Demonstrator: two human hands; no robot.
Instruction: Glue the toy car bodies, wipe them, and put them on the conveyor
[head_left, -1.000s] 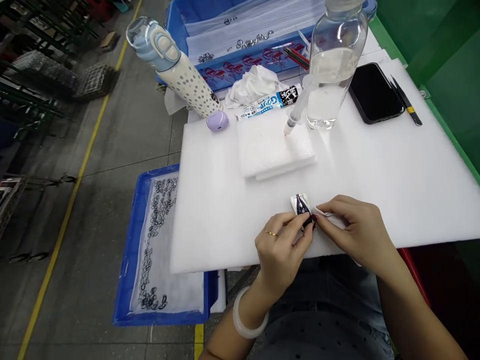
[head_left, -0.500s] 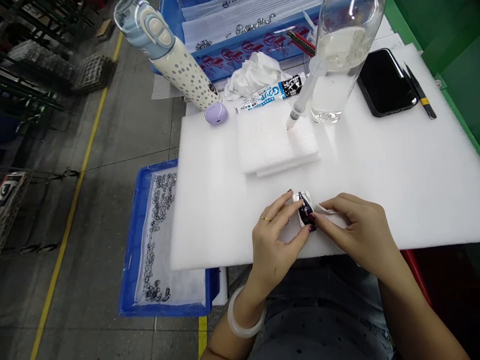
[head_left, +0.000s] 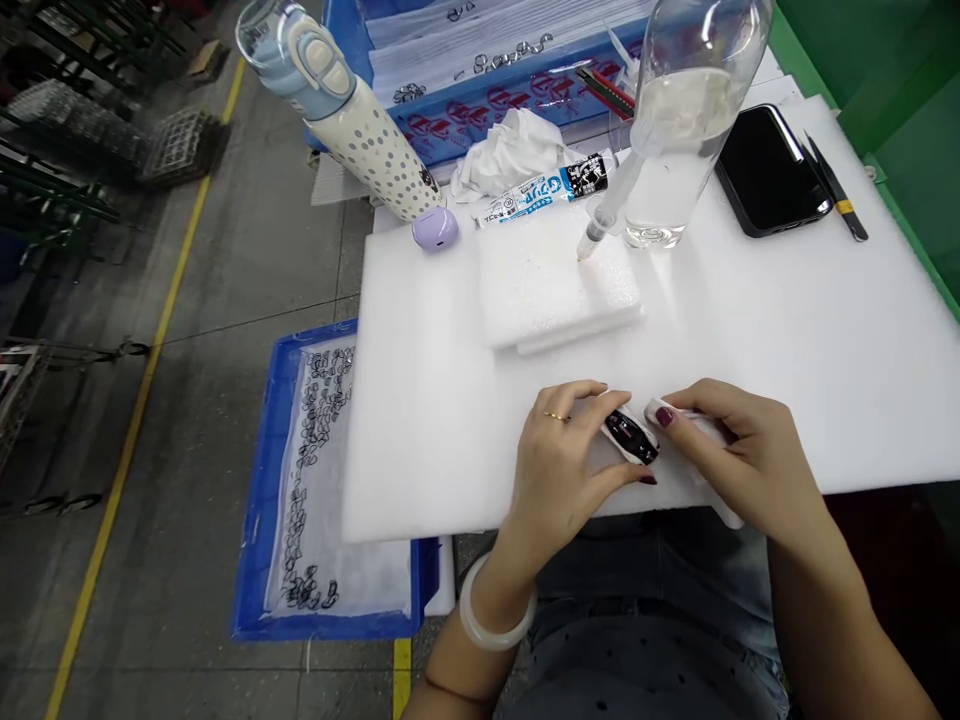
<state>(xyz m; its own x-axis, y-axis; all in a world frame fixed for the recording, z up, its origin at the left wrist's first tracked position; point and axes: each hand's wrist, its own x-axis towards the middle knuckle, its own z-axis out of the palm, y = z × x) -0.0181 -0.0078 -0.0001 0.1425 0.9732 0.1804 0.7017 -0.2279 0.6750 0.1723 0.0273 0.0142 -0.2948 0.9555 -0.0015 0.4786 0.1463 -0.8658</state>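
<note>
My left hand (head_left: 574,450) grips a small glossy black part with a white edge (head_left: 631,436) between thumb and fingers, low over the white foam board (head_left: 420,430). What exactly the part is I cannot make out. Just right of it, my right hand (head_left: 739,445) pinches a folded white cloth (head_left: 701,425), whose loose end hangs below the palm. The cloth's tip is close to the black part; whether they touch is unclear. Behind both hands lies a white foam block (head_left: 555,280), with a syringe (head_left: 604,215) leaning over it, tip down.
A clear bottle of liquid (head_left: 675,150), a phone (head_left: 772,170) and tweezers (head_left: 836,190) stand or lie at the back right. Further left are a glue tube (head_left: 540,195), crumpled tissue (head_left: 517,150), lilac case (head_left: 435,230) and dotted drink bottle (head_left: 375,145). A blue tray (head_left: 251,520) sits lower left.
The black part has turned in my left hand and now lies more slanted. My right hand has shifted slightly right with the cloth, off the part's lower end.
</note>
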